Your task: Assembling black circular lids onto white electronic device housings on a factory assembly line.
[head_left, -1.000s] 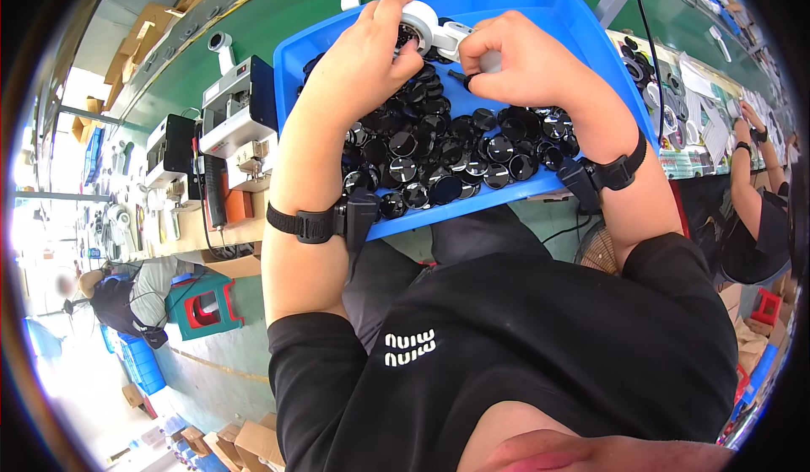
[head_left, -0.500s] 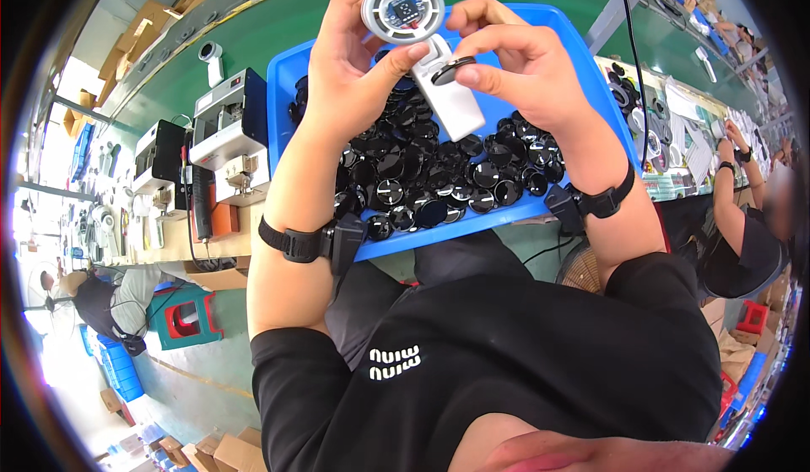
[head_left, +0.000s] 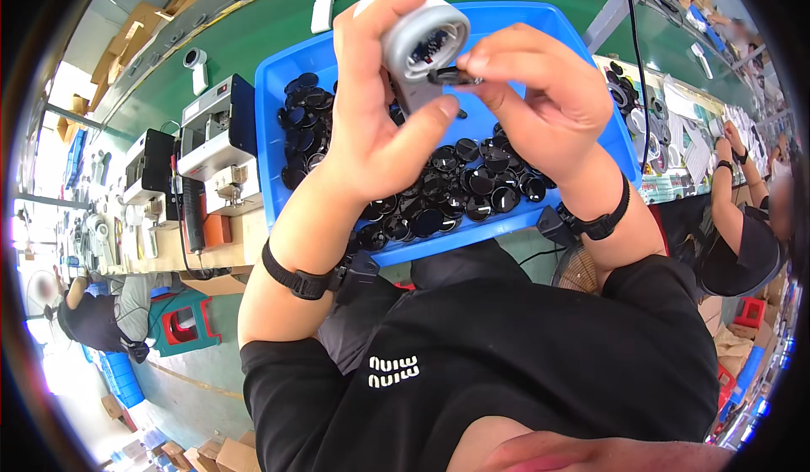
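Observation:
My left hand is wrapped round a white handheld device with a round head and a straight handle. The head's open end is tilted to the right, and a circuit board shows inside. Between thumb and fingers, my right hand pinches a thin black disc, seen nearly edge-on at the lower rim of the head. Whether the disc touches the rim I cannot tell. Beneath both hands is a blue tub with many loose, glossy black discs. My left hand hides part of the handle.
Two similar white devices stand on the green bench beyond the tub. To the left are grey-and-black bench machines and an orange box. A black cable hangs at the right, near a co-worker.
The device's head has turned from facing me to tilting rightward, and it sits slightly lower. My right hand has brought the black disc up to the head's rim.

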Demonstrator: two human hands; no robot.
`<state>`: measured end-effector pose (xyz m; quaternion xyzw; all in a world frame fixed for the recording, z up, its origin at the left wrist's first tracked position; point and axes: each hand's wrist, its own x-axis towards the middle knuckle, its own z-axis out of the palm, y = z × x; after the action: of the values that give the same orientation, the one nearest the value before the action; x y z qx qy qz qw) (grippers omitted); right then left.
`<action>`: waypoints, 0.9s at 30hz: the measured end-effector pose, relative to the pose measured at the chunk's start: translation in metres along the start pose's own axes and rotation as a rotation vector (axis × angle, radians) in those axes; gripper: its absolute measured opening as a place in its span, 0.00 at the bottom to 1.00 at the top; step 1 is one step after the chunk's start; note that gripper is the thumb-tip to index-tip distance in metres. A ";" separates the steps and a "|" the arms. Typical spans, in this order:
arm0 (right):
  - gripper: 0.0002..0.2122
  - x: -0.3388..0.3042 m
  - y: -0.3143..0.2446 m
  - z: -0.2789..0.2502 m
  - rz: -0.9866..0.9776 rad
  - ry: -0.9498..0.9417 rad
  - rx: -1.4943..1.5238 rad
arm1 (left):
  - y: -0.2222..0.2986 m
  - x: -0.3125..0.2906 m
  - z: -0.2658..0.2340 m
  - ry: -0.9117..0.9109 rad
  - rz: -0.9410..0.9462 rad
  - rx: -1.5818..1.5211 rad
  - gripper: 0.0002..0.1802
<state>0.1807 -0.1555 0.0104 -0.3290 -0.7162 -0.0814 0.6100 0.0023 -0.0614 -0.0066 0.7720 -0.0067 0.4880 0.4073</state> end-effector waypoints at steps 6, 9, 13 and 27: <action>0.14 0.002 -0.003 -0.011 -0.133 -0.147 -0.007 | 0.003 0.003 -0.003 -0.082 0.239 0.300 0.44; 0.15 0.003 -0.003 -0.012 -0.155 -0.159 -0.016 | 0.001 0.004 0.000 -0.033 0.239 0.206 0.42; 0.15 0.003 -0.003 -0.012 -0.159 -0.168 -0.017 | 0.002 0.001 0.001 -0.016 0.211 0.166 0.40; 0.15 0.000 -0.017 -0.005 -0.058 -0.054 0.001 | -0.014 0.006 0.000 0.035 0.497 0.389 0.29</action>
<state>0.1754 -0.1709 0.0162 -0.3099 -0.7416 -0.0900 0.5882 0.0107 -0.0497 -0.0106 0.8016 -0.0946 0.5779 0.1202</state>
